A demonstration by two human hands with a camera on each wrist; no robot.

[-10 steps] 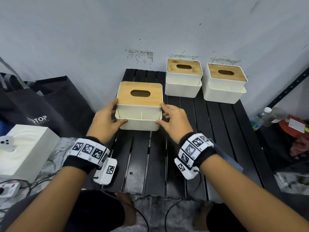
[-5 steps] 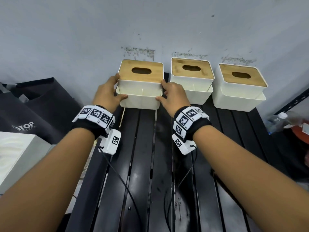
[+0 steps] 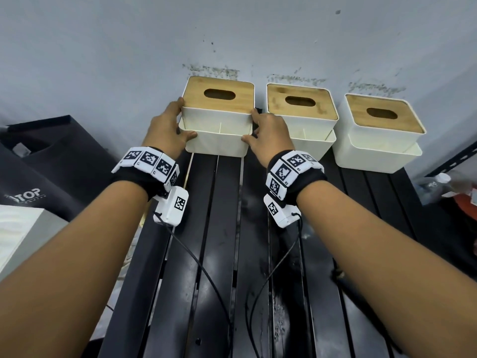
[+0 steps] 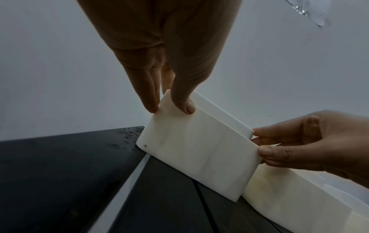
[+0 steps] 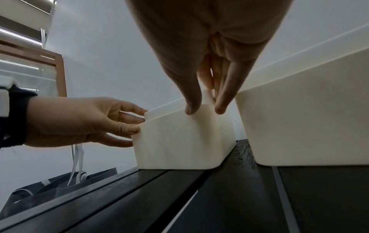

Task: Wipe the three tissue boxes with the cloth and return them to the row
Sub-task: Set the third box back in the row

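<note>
Your left hand (image 3: 167,127) and right hand (image 3: 268,135) grip the left tissue box (image 3: 216,125) by its two sides on the black slatted table (image 3: 222,228); it stands against the far wall (image 3: 232,34), beside the middle box (image 3: 302,120) and right box (image 3: 379,133).

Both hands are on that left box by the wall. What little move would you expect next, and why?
Probably letting go: the left tissue box sits flat on the black slatted table, lined up with the middle tissue box and the right tissue box. The left hand and right hand grip its sides.
</note>
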